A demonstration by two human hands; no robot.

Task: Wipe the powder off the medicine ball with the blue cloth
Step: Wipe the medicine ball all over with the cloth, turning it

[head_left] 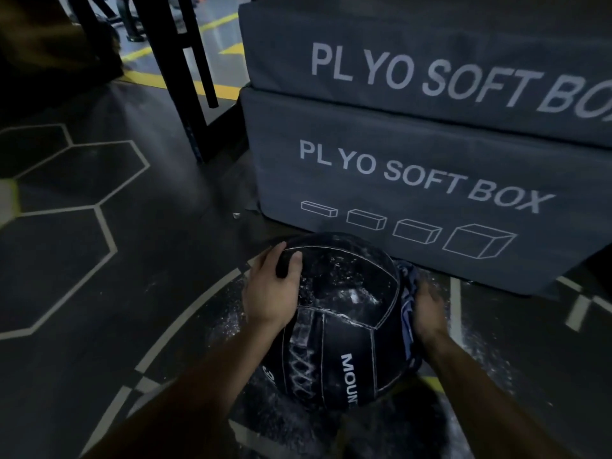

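Dark gym flooring (99,260) with pale hexagon lines fills the head view, and two stacked grey soft boxes (414,180) marked PLYO SOFT BOX stand at the far right. Just in front of them, near the middle, the medicine ball (334,326) sits on the floor, touching or almost touching the lower box. White powder streaks its top panels and stitching and speckles the floor around it.

The left hand (271,293) lies spread on the ball's upper left side, fingers only lightly bent over the curve, steadying it rather than clenching. The right hand (427,313) presses the blue cloth (405,293) against the ball's right flank; whether its fingers grasp the cloth or merely push it flat I cannot tell, as motion blur smears them.

By its look the ball is heavy, padded and slightly yielding, best braced with a broad palm on the side opposite the wipe. Its underside, far side and part of its lettering are hidden, and most of the cloth is tucked behind the ball.
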